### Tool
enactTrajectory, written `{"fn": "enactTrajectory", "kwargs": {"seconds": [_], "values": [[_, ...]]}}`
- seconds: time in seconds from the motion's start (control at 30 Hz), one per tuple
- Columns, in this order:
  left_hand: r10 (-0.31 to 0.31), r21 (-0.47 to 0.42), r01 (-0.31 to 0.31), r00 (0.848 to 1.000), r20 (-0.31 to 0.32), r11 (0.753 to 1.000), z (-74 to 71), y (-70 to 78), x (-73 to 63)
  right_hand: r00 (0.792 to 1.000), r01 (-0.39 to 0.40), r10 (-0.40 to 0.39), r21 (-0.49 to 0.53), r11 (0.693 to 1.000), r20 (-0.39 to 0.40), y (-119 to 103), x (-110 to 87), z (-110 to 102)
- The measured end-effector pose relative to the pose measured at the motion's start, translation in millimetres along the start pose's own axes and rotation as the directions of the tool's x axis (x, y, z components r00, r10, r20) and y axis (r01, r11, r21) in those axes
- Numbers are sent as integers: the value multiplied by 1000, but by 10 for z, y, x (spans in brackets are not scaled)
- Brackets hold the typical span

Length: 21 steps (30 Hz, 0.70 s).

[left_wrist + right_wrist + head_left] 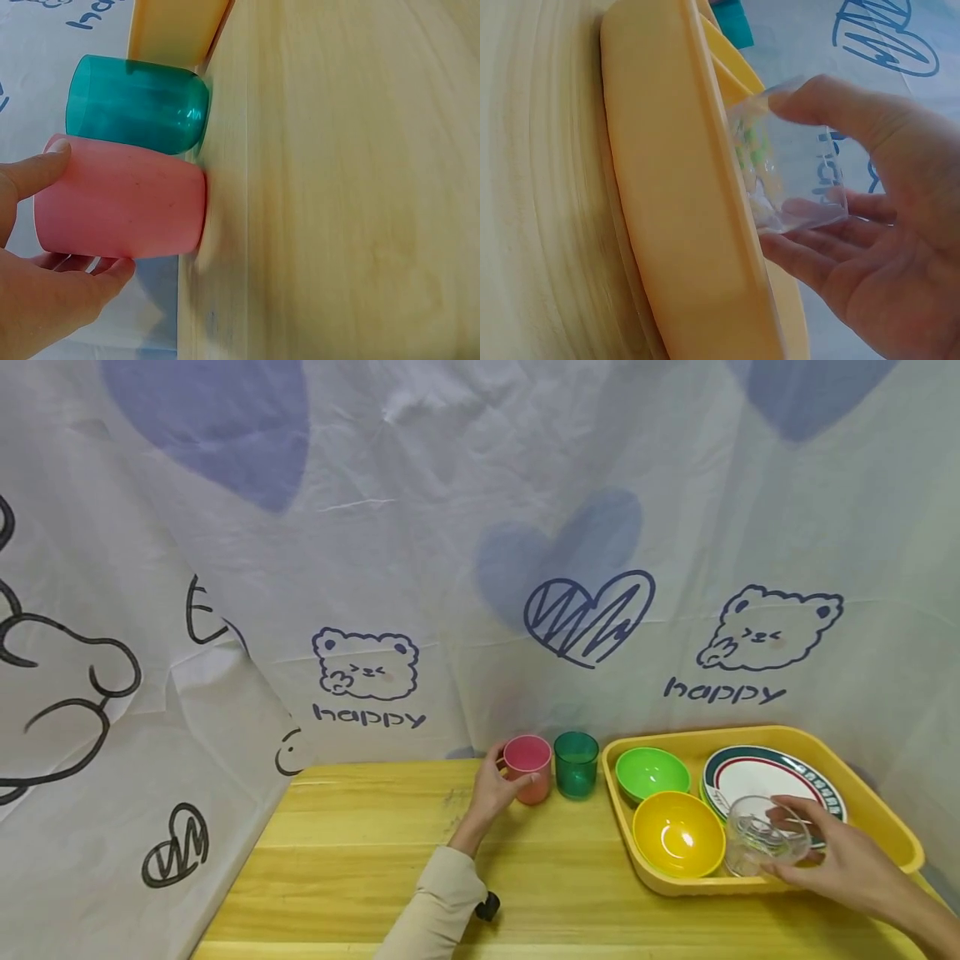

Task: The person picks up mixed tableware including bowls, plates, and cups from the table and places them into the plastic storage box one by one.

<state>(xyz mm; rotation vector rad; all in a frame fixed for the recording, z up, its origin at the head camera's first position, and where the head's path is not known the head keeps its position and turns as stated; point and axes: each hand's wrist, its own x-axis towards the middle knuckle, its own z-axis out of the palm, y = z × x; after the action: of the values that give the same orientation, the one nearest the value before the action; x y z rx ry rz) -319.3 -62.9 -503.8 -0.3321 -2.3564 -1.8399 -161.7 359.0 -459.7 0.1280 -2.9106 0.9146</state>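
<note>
My left hand (492, 792) grips a pink cup (528, 768) that stands upright at the back of the wooden table; in the left wrist view the thumb lies on one side of the cup (124, 199) and the fingers on the other. Right beside it stands a translucent green cup (576, 766). Over at the right, my right hand (843, 860) holds a clear cup (765, 835) between thumb and fingers, at the front of the yellow tray (888, 827). The right wrist view has the clear cup's lower part behind the tray wall (671, 187).
Inside the tray sit a green bowl (652, 772), a yellow bowl (678, 835) in front of it, and a stack of plates (765, 777) with a dark-rimmed one on top. A printed cloth (465, 568) hangs behind the table (337, 852).
</note>
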Motion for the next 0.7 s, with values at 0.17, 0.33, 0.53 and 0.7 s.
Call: {"fn": "enactTrajectory", "kwargs": {"seconds": [0.17,0.33,0.53,0.7], "values": [[-9,-6,9,1000,-5,1000,-10,8,7,1000,1,-1,45,999,1,6,-13,-14],[8,-5,-8,1000,1,1000,-16,12,9,997,70,-70,64,995,-17,38,-27,17],[3,-8,-3,1000,2,1000,-28,3,0,995,96,-96,23,995,-8,80,-13,46],[-8,-16,8,1000,13,1000,-59,9,-27,992,126,-127,-48,991,-8,124,-7,67]]}}
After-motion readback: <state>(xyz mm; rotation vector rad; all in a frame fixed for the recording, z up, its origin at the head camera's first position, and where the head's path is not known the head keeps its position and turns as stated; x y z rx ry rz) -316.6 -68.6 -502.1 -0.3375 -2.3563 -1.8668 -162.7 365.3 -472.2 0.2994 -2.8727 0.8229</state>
